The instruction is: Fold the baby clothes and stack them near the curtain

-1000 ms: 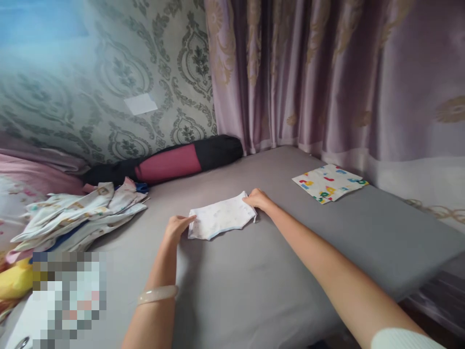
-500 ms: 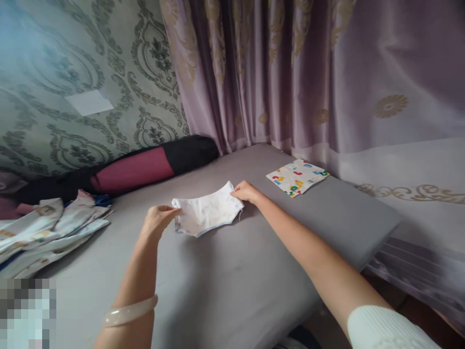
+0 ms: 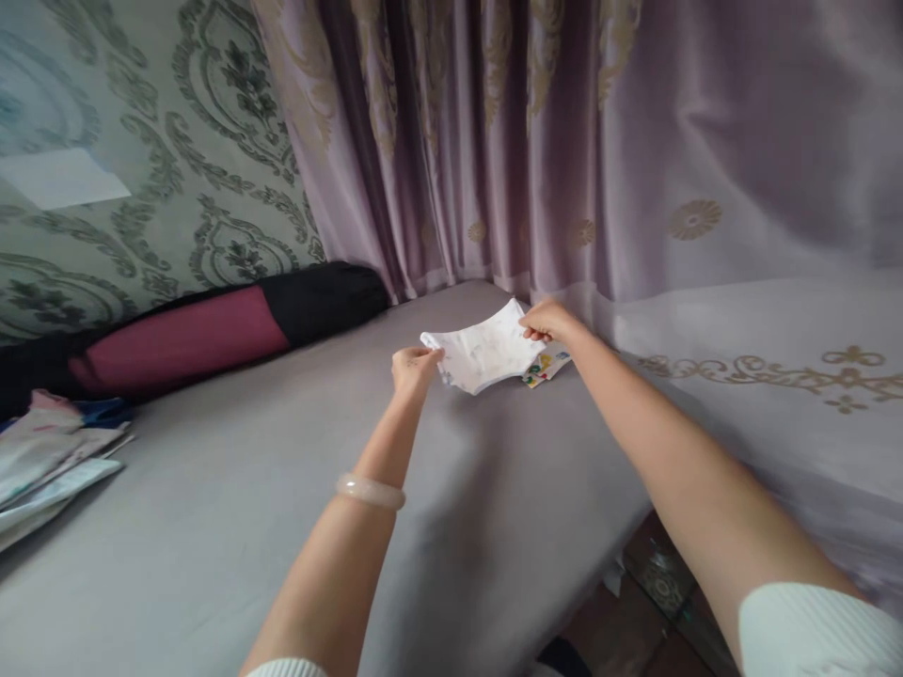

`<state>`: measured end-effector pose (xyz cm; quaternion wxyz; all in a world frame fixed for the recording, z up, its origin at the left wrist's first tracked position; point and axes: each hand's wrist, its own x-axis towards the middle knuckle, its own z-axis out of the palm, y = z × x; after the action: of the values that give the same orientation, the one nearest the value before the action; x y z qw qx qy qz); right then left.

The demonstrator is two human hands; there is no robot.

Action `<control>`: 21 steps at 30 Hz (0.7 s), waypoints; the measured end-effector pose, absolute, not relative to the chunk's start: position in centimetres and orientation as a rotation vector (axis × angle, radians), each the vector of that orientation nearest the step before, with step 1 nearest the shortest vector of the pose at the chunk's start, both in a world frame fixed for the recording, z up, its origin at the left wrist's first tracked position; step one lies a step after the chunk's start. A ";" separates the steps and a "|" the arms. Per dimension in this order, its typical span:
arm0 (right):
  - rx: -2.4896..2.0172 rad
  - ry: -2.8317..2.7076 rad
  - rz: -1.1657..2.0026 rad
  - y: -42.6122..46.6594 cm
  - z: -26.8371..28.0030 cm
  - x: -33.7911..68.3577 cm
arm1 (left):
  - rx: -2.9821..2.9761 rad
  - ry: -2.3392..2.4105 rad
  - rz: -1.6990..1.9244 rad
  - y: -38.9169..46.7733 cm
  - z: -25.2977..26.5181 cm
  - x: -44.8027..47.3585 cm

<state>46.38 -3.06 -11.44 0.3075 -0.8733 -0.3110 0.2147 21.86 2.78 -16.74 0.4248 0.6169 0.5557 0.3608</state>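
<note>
I hold the white cloth [image 3: 483, 355] between both hands, in front of the curtain [image 3: 486, 169] and over the far part of the grey sheet [image 3: 268, 498]. My left hand [image 3: 416, 367] is closed in a pinch, thumb against fingers, on the left end; my right hand [image 3: 550, 322] is pinched shut on the right end, its fingers curled under. The upper edge sags between the two grips, and the right end stands higher. For good control, apply light, equal outward tension to take out the sag, and level both ends. Grip all layers at each end; a loose layer could slip and spoil the shape. The patterned cloth [image 3: 540, 369] shows partly behind the right end; whether the two touch, I cannot tell, so avoid dragging across it.
</note>
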 end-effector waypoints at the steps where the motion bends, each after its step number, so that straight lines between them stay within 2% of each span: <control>1: -2.294 -0.774 0.604 -3.2 -11.1 47.0 | 1.521 1.364 0.915 2.7 -16.9 23.2; 8: -2.206 -0.613 0.507 -3.5 -10.0 50.5 | 1.301 1.246 0.940 1.9 -18.1 30.5; 14: -2.169 -0.655 0.269 -3.8 -11.6 53.4 | 1.127 1.190 0.857 1.4 -19.6 34.5; 21: -2.194 -0.716 0.298 -3.6 -12.7 54.8 | 1.128 1.223 0.842 1.7 -21.7 36.8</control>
<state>54.75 -3.60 -12.73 0.3963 -0.8657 -0.2824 0.1174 36.80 1.71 -21.68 0.5959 0.4857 0.5268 0.3624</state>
